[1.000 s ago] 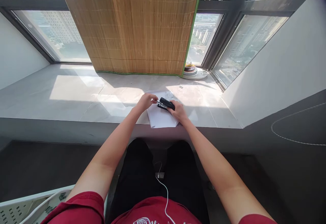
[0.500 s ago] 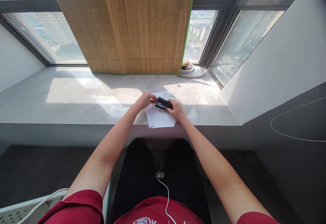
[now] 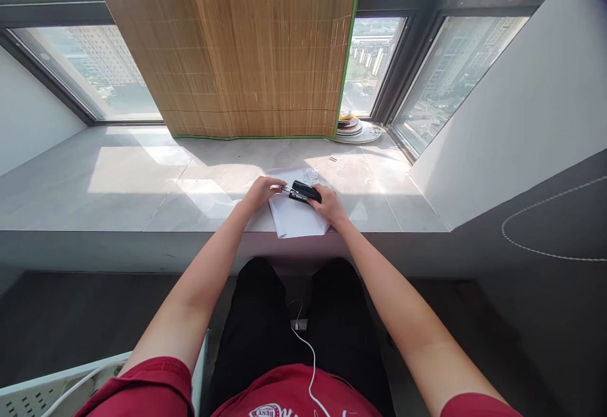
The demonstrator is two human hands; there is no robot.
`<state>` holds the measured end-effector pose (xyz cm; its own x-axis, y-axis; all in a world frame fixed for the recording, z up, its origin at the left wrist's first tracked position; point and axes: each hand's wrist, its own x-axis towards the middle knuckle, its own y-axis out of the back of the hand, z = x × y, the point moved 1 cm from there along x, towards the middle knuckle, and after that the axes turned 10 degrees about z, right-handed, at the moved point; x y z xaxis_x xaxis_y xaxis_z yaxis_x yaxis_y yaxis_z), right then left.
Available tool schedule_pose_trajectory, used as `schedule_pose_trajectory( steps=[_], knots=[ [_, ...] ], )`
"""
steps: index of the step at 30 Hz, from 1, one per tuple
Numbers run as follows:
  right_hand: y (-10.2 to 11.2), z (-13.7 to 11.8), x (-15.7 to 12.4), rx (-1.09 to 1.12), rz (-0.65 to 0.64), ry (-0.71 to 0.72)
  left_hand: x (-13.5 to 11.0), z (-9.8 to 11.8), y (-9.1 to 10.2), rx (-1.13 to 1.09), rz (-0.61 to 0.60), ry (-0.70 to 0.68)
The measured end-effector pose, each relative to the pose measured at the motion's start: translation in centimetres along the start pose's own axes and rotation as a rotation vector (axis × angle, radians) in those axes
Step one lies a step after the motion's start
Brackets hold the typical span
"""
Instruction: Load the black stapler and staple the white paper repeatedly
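Observation:
A black stapler (image 3: 306, 191) rests on a white sheet of paper (image 3: 296, 217) near the front edge of the grey window ledge (image 3: 142, 183). My right hand (image 3: 328, 205) is wrapped round the stapler's rear end and holds it. My left hand (image 3: 260, 190) is closed in a pinch at the stapler's front tip, on a thin metal piece that sticks out there. A small clear packet (image 3: 310, 174) lies on the paper just behind the stapler.
A bamboo blind (image 3: 256, 50) with a green edge hangs over the middle window. Stacked plates (image 3: 351, 129) sit at the back right corner of the ledge. A white wall (image 3: 497, 107) bounds the right side. A white perforated crate (image 3: 28, 395) is at bottom left.
My left hand has shifted slightly left, drawing a thin metal piece out from the stapler's front. My right hand and the stapler have barely moved.

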<state>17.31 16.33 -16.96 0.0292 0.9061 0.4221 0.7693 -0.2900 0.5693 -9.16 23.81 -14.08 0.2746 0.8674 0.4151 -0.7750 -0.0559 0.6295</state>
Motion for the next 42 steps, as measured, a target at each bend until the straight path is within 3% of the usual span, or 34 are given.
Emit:
schedule_pose_trajectory(
  steps=[3, 5, 14, 20, 25, 28, 30, 33, 35, 38, 42],
  knots=[
    [0.0, 0.1, 0.0, 0.015, 0.009, -0.007, -2.0, 0.1, 0.5, -0.043, 0.143, 0.107],
    [0.0, 0.2, 0.1, 0.032, 0.016, -0.012, -3.0, 0.4, 0.3, -0.127, 0.174, 0.2],
    [0.6, 0.0, 0.0, 0.273, 0.077, -0.01, -3.8, 4.4, -2.4, -0.742, 0.048, 0.362],
    [0.9, -0.2, -0.3, 0.211, 0.136, 0.003, -4.1, 5.9, -2.5, -0.512, 0.05, 0.229],
    [0.6, 0.0, -0.2, 0.09, 0.097, 0.007, -4.2, 4.8, -1.8, -0.313, 0.013, 0.149],
    [0.9, -0.1, -0.3, 0.063, 0.182, -0.014, -2.8, 3.3, -1.4, -0.153, 0.143, 0.131],
    [1.3, 0.0, -0.6, 0.011, 0.369, -0.032, -1.0, 2.3, -1.6, -0.062, 0.182, 0.1],
    [1.8, 0.5, -1.1, -0.111, 0.69, -0.116, 2.8, 1.3, -2.6, 0.044, 0.134, 0.065],
    [1.9, 1.0, -1.4, -0.163, 0.798, -0.21, 5.4, 0.8, -3.6, 0.098, 0.09, 0.068],
    [1.8, 1.8, -1.4, -0.176, 0.763, -0.324, 8.3, 0.5, -5.5, 0.182, 0.022, 0.084],
    [1.7, 2.7, -1.1, -0.155, 0.693, -0.324, 9.5, -0.5, -7.2, 0.188, -0.008, 0.042]
  ],
)
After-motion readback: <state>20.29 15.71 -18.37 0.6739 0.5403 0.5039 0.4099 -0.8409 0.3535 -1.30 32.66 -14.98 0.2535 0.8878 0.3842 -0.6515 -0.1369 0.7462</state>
